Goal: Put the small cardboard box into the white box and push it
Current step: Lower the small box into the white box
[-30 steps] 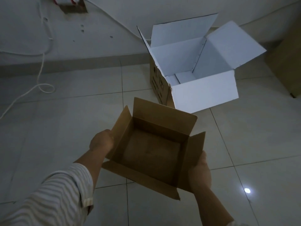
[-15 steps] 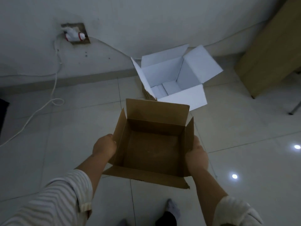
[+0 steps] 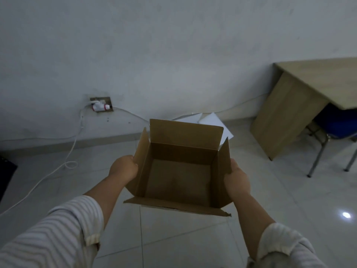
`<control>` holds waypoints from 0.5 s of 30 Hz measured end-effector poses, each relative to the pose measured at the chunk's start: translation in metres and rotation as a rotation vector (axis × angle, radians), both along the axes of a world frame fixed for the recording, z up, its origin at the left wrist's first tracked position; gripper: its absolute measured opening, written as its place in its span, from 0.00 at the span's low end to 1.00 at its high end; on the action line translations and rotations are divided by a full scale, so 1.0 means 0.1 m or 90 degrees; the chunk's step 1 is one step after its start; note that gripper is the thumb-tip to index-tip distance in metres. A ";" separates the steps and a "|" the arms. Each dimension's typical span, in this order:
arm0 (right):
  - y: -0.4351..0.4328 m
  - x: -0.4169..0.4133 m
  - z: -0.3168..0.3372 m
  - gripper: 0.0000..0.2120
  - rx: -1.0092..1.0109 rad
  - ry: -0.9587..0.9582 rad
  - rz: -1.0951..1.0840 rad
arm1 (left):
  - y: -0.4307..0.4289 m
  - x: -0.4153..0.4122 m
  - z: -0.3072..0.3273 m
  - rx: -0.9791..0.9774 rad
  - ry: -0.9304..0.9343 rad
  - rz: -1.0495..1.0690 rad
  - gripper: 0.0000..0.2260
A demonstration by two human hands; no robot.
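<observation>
- One view only, from the person's head, looking forward and down past both forearms.
- It faces the wall point(image 3: 173, 55), with the tiled floor point(image 3: 289, 190) filling the lower half.
- Nearest the lens sit the striped sleeves point(image 3: 58, 238); the small cardboard box point(image 3: 179, 171) hangs at arm's length, centre frame.
- The wide lens bends the desk point(image 3: 289, 117) at the right edge.

Small cardboard box point(image 3: 179, 171), flaps up, blocks nearly all sight of white box point(image 3: 212, 122) behind it near wall. Tiled floor point(image 3: 280, 190) open to right up to wooden desk point(image 3: 301, 105) and chair legs point(image 3: 318, 157). Left: cable point(image 3: 58, 169) loops across floor.
</observation>
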State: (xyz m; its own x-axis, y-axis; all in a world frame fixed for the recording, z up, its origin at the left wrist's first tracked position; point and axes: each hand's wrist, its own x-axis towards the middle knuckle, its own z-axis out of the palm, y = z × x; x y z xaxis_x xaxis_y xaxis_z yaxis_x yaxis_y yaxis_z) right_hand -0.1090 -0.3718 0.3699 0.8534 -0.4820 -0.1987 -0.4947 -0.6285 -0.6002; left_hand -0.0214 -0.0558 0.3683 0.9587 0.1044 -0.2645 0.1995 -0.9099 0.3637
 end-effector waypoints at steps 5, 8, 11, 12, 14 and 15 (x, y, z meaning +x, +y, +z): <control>-0.69 0.51 0.21 0.24 -0.032 -0.015 0.060 | -0.59 0.27 0.20 0.003 -0.027 0.055 0.09; -1.10 0.80 0.34 0.20 -0.040 -0.029 0.112 | -0.99 0.40 0.22 -0.015 -0.033 0.095 0.11; -1.45 1.11 0.42 0.19 -0.057 -0.041 0.159 | -1.32 0.48 0.15 -0.042 -0.041 0.140 0.11; -1.55 1.21 0.42 0.21 -0.054 -0.042 0.166 | -1.41 0.49 0.11 -0.054 -0.040 0.156 0.12; -1.71 1.41 0.37 0.23 -0.059 -0.037 0.186 | -1.57 0.52 0.02 -0.074 -0.041 0.187 0.12; -1.78 1.51 0.33 0.23 -0.066 -0.032 0.198 | -1.65 0.55 -0.03 -0.080 -0.041 0.197 0.12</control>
State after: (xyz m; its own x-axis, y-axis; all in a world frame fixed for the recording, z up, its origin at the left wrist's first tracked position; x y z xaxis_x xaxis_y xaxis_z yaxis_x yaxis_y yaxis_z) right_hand 0.0421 -0.5498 0.4028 0.9703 -0.2125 -0.1155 -0.2408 -0.8036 -0.5443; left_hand 0.0335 -0.2207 0.3650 0.9014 0.3639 -0.2345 0.4329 -0.7567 0.4900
